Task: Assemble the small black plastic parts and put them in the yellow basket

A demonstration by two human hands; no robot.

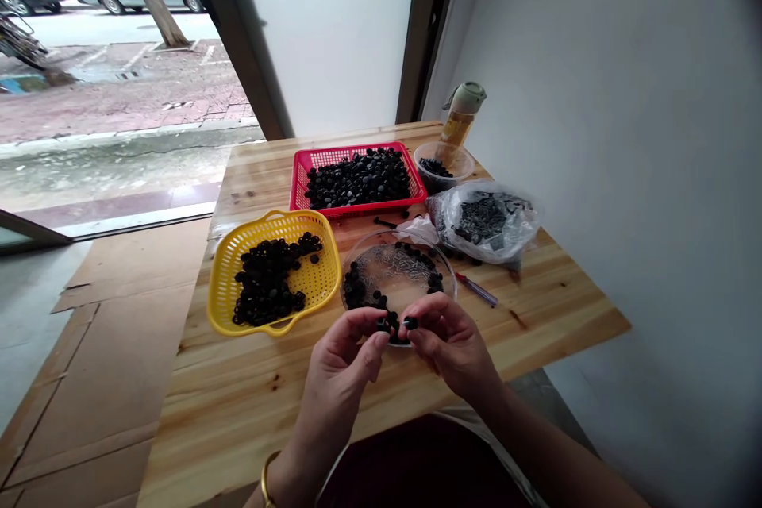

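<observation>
My left hand [348, 353] pinches a small round black part [383, 325] between thumb and fingertips. Facing it, my right hand [449, 341] pinches another small black part [410, 323], from which a short, thin silver pin or screw points toward the left one. The two parts are a little apart. Both hands are over the near rim of a clear round dish [398, 254], which holds many small silver screws or pins in its middle and black parts round its edge. How the parts are shaped inside is too small to tell.
A yellow basket [217, 286] of black parts stands left, a red basket [357, 211] of black caps behind. To the right are a clear tub [470, 168], a bottle [467, 99], a plastic bag [485, 218] of dark pieces and a screwdriver [478, 290] on the wooden table [238, 389].
</observation>
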